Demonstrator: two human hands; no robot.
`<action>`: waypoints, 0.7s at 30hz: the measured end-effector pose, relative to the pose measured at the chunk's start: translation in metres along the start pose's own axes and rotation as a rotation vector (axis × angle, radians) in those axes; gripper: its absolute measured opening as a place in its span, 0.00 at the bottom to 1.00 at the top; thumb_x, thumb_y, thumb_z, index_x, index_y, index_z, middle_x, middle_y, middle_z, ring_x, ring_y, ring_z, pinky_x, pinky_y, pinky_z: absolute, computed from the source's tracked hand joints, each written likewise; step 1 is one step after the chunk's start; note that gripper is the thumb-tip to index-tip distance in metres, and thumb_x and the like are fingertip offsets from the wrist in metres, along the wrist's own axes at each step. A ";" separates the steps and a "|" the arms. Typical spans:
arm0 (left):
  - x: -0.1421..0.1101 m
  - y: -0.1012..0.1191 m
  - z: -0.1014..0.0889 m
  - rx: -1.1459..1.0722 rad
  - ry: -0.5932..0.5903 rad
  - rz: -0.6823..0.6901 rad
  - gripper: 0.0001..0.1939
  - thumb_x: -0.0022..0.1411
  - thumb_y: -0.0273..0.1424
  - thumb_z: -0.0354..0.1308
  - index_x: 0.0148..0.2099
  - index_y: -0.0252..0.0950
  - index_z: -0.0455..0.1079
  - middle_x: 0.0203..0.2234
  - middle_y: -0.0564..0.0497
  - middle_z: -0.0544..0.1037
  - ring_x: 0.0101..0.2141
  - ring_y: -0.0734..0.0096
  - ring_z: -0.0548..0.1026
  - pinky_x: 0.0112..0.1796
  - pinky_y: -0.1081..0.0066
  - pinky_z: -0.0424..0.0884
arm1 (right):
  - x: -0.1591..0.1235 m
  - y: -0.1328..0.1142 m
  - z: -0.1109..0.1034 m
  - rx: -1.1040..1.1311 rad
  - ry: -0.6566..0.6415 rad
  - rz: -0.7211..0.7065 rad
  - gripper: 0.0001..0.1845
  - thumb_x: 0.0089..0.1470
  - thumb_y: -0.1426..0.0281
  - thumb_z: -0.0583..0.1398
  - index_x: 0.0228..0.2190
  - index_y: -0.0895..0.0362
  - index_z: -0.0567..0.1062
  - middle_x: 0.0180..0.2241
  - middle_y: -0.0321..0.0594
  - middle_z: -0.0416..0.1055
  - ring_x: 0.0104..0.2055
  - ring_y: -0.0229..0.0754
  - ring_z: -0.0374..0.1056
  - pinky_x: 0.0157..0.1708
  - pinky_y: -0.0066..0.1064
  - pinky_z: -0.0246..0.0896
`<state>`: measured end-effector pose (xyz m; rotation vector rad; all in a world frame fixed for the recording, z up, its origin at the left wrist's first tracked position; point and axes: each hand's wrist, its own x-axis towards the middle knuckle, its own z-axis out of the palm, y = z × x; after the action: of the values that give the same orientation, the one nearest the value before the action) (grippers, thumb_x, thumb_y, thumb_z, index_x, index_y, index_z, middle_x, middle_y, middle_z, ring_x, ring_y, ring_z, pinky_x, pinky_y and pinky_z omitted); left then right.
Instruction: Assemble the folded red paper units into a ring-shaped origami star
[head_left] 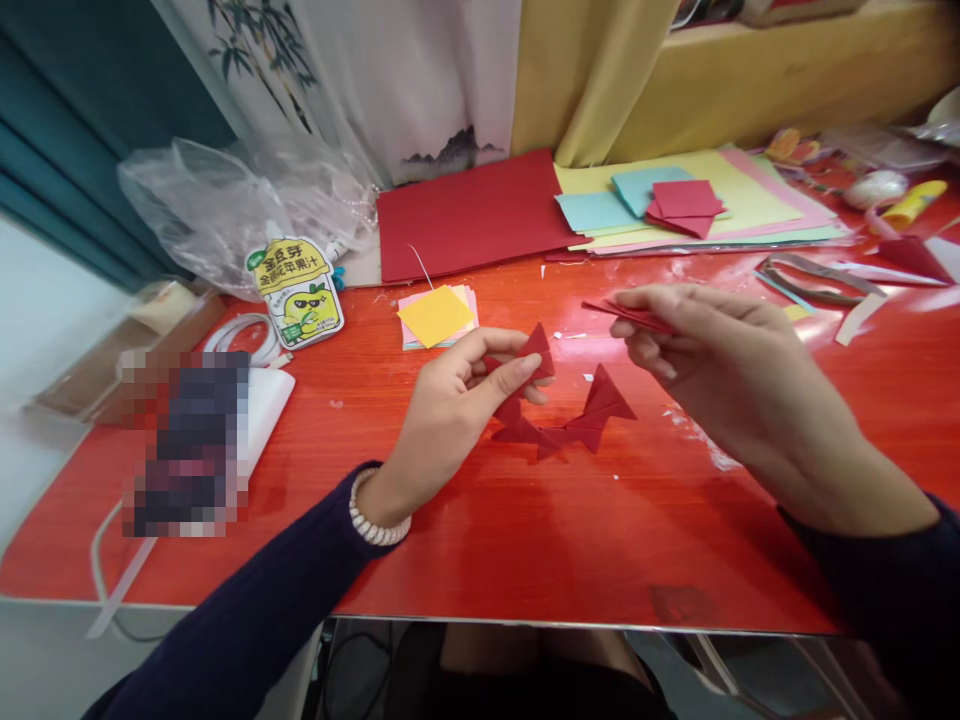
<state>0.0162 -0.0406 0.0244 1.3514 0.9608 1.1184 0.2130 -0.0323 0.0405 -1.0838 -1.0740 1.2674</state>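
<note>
Between the thumb and fingers of my left hand (461, 395) is one end of a chain of folded red paper pieces (577, 428). The chain curves below and to the right of those fingers, with pointed triangular tips sticking out. My right hand (720, 345) is raised to the right, apart from the chain, and pinches a thin folded red paper piece (637, 315) that points left. Part of each held piece is hidden by the fingers. Just behind my left hand lies a small stack of square paper sheets (436, 316), yellow on top.
Large red paper (472, 215) and yellow sheets (750, 190) lie along the back, with small blue and red squares on them. Scissors (810, 278) are at the right. A lemon-printed pouch (301, 295), a white cable (244, 345) and a cardboard box (112, 390) stand left.
</note>
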 end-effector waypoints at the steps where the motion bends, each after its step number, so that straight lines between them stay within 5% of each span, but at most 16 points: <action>1: 0.000 0.000 0.000 -0.009 -0.002 -0.004 0.10 0.59 0.36 0.60 0.40 0.35 0.68 0.32 0.51 0.79 0.29 0.75 0.78 0.31 0.76 0.74 | 0.001 0.000 -0.001 0.003 0.006 -0.001 0.01 0.47 0.71 0.66 0.26 0.53 0.78 0.28 0.35 0.70 0.24 0.31 0.59 0.20 0.25 0.53; 6: 0.000 -0.003 0.000 -0.080 -0.002 -0.016 0.08 0.58 0.34 0.61 0.38 0.36 0.69 0.30 0.55 0.79 0.30 0.77 0.79 0.34 0.77 0.75 | 0.000 -0.002 -0.003 0.014 -0.055 -0.018 0.22 0.47 0.79 0.64 0.42 0.45 0.75 0.19 0.28 0.63 0.20 0.31 0.58 0.19 0.25 0.52; 10: 0.000 -0.003 0.000 -0.062 0.006 -0.015 0.08 0.57 0.33 0.62 0.38 0.37 0.70 0.31 0.55 0.80 0.33 0.75 0.79 0.35 0.78 0.74 | -0.007 -0.008 -0.001 -0.149 -0.095 -0.115 0.05 0.53 0.70 0.63 0.33 0.48 0.79 0.26 0.33 0.71 0.27 0.34 0.66 0.26 0.27 0.61; 14: -0.001 0.000 0.000 -0.017 -0.007 -0.009 0.08 0.58 0.34 0.62 0.38 0.36 0.70 0.30 0.53 0.80 0.33 0.74 0.79 0.34 0.77 0.74 | -0.015 -0.013 0.003 -0.310 -0.156 -0.181 0.05 0.55 0.65 0.62 0.33 0.46 0.80 0.36 0.30 0.74 0.38 0.34 0.68 0.36 0.26 0.63; 21: -0.004 0.000 0.002 -0.028 -0.025 0.117 0.05 0.59 0.31 0.61 0.38 0.38 0.71 0.31 0.55 0.78 0.34 0.77 0.77 0.33 0.79 0.74 | -0.025 -0.012 0.008 -0.463 -0.116 -0.322 0.06 0.51 0.66 0.65 0.34 0.51 0.78 0.31 0.32 0.73 0.27 0.36 0.68 0.27 0.30 0.65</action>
<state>0.0174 -0.0454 0.0244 1.4100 0.8539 1.1954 0.2070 -0.0578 0.0531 -1.1252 -1.6122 0.8507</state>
